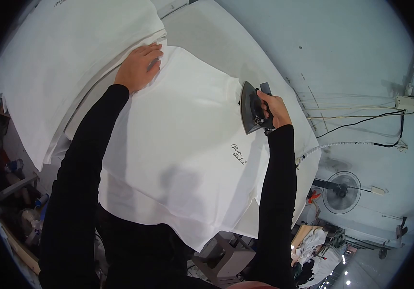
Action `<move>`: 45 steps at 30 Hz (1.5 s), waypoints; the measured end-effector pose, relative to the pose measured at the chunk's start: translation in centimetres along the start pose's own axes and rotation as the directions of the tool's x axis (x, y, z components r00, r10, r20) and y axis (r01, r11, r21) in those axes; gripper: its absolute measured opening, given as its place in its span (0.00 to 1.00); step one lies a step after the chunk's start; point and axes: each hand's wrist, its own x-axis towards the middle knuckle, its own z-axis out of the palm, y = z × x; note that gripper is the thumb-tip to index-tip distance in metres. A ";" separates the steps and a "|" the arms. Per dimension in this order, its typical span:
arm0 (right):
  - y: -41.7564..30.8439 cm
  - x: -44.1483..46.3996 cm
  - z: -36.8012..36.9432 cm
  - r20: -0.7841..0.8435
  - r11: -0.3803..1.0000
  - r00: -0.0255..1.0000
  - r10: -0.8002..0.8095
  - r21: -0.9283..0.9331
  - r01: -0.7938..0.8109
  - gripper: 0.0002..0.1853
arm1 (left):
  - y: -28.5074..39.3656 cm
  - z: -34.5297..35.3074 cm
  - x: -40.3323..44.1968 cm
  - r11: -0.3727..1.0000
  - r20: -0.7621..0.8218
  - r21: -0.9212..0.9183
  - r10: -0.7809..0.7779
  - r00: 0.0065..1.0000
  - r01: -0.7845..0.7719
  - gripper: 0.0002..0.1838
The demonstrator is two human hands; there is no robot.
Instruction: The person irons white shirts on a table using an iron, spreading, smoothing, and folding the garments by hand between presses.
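A white shirt with small black lettering lies spread over the pale padded board. My left hand rests on the shirt's upper left edge, fingers apart and nothing held. On the right, my right hand is wrapped round the handle of a dark iron. The iron is at the shirt's collar, its soleplate side turned toward the left. More white cloth lies at the upper left, beside my left hand.
A wrapped hose runs from the board's right side toward wall cables. A fan stands at the right. Below the board is a grey stool. Piled cloth lies at the lower right, with clutter at the lower left.
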 end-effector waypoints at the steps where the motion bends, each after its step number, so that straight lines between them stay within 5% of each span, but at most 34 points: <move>1: 0.0 0.0 0.0 0.000 1.000 1.000 0.002 -0.001 -0.002 0.24 | 0.0 0.0 0.0 1.000 0.001 0.002 -0.001 1.000 0.001 0.15; 45: 1.3 0.6 0.3 -0.058 0.994 0.994 -0.093 0.053 0.096 0.22 | 0.7 -0.2 1.0 0.998 0.010 -0.021 0.060 0.998 -0.060 0.14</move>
